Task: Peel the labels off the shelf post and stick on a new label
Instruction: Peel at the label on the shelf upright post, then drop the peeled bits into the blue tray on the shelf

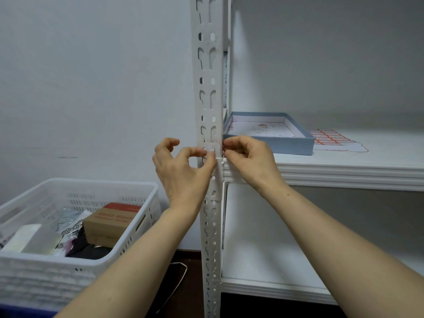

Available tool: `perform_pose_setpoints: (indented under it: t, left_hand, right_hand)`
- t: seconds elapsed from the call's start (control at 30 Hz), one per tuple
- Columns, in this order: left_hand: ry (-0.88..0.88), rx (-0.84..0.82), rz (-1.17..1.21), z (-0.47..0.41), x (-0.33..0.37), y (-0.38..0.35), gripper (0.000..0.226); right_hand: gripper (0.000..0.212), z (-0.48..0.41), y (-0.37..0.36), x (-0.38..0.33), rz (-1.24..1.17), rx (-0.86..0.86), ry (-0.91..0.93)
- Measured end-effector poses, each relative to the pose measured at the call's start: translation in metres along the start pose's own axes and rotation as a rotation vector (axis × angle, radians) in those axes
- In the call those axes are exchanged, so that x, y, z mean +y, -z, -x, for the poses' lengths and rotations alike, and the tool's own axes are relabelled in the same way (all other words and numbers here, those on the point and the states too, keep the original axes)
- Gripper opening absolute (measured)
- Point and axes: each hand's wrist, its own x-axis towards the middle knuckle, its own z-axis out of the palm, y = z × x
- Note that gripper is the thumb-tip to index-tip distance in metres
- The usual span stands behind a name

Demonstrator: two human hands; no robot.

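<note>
matt white metal shelf post, glossy slotted plastic basket, brown cardboard box

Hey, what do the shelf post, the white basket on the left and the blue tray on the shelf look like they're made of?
Shelf post: probably painted steel, matte white; it is a thin angle section with punched slots.
Basket: moulded plastic, slightly glossy white; its walls are slotted and ribbed.
Tray: likely cardboard, matte blue paper outside and white inside; its walls are thin and straight.
</note>
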Motion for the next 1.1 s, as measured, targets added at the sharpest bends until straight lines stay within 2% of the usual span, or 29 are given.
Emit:
perform_pose_setpoints:
  t: [0.2,0.8,0.97,1.1]
  left_hand:
    - [0.046,0.01,-0.081,-0.002,0.009,-0.004,0.015]
    - [0.113,-0.009,-0.028,-0.003,0.005,-0.004,0.018]
    - [0.176,-0.018,0.048,0.001,0.001,0.006,0.019]
    - [0.165,-0.076,0.243,0.011,0.009,0.018,0.019]
  right_hand:
    - [0.021,0.001,0.0,0.0,-0.005,-0.008,-0.001]
    - [0.021,0.001,0.001,-0.002,-0.002,-0.011,-0.007]
    - [0.021,0.002,0.001,-0.002,-0.006,-0.004,-0.006]
    - [0.019,0.003,0.003,-0.005,-0.098,-0.005,-0.071]
